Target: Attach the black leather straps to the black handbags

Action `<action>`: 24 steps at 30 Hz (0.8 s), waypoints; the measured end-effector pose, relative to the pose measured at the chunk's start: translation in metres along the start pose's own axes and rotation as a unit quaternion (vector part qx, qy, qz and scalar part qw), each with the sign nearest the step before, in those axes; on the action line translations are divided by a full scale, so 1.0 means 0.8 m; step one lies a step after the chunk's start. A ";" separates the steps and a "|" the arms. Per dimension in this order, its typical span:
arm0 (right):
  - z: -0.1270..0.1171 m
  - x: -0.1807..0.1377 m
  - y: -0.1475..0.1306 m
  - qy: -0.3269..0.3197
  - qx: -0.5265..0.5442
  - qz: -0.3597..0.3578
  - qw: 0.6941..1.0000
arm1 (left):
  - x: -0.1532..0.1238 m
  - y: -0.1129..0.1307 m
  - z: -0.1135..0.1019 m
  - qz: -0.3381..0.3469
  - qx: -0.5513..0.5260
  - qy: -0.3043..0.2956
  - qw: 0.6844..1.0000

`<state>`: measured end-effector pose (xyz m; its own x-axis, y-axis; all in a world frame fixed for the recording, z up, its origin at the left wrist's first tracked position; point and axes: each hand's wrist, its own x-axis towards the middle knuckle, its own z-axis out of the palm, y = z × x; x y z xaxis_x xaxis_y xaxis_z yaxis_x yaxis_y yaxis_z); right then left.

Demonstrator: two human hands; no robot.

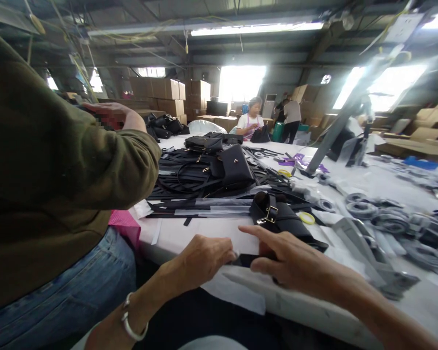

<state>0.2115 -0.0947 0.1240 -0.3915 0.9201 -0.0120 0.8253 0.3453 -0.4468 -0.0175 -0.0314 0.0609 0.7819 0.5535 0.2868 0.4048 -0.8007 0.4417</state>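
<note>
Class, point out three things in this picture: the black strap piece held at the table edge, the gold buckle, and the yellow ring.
black strap piece [245, 260], head view, flat middle.
gold buckle [269, 214], head view, frame.
yellow ring [307, 218], head view, rim.

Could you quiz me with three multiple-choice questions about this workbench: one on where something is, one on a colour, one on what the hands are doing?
1. Where does the buckled strap piece lie?
A. just beyond the hands
B. on the floor
C. on a chair

2. What colour is the co-worker's sleeve?
A. white
B. olive green
C. red

3. What are the left hand and right hand doing?
A. resting idle
B. pinching a black strip
C. raised overhead

Answers: 1 A, it lies on the white table; 2 B, plainly olive; 3 B, fingertips grip its ends.
</note>
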 end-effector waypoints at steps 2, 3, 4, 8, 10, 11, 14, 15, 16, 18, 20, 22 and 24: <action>-0.008 0.004 0.013 0.023 0.028 0.031 0.999 | -0.008 -0.011 0.005 -0.058 -0.030 0.012 0.998; -0.008 0.007 0.017 0.054 0.032 0.038 0.997 | -0.011 -0.015 0.008 -0.080 -0.047 0.013 0.996; -0.006 0.011 0.019 0.091 0.023 0.034 0.995 | -0.013 -0.016 0.010 -0.095 -0.062 0.010 0.994; 0.016 0.035 0.009 0.141 -0.123 -0.066 0.980 | -0.011 -0.009 0.014 -0.118 -0.133 0.010 0.984; 0.025 0.046 -0.002 0.123 -0.184 -0.119 0.968 | -0.007 -0.004 0.011 -0.127 -0.208 0.025 0.970; 0.027 0.050 -0.008 0.117 -0.201 -0.139 0.963 | -0.005 -0.002 0.009 -0.130 -0.249 0.032 0.959; 0.025 0.060 -0.020 0.109 -0.222 -0.184 0.951 | -0.002 0.001 0.002 -0.138 -0.330 0.047 0.933; 0.022 0.062 -0.021 0.107 -0.226 -0.195 0.948 | -0.001 0.000 0.001 -0.143 -0.340 0.061 0.927; 0.020 0.064 -0.022 0.107 -0.229 -0.203 0.946 | 0.000 -0.001 0.001 -0.149 -0.347 0.083 0.922; 0.015 0.067 -0.021 0.109 -0.231 -0.210 0.944 | 0.002 -0.005 0.004 -0.162 -0.355 0.150 0.909; 0.015 0.069 -0.020 0.108 -0.229 -0.209 0.945 | 0.006 -0.010 0.010 -0.178 -0.366 0.228 0.885; 0.019 0.069 -0.020 0.101 -0.231 -0.202 0.946 | 0.012 -0.013 0.017 -0.201 -0.385 0.278 0.857; 0.027 0.069 -0.024 0.091 -0.244 -0.196 0.945 | 0.020 -0.012 0.024 -0.224 -0.415 0.298 0.830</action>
<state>0.1655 -0.0548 0.1125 -0.6670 0.7044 0.2428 0.7377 0.6701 0.0822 0.0006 -0.0194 0.0447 0.1679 0.9662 0.1956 -0.0679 -0.1866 0.9801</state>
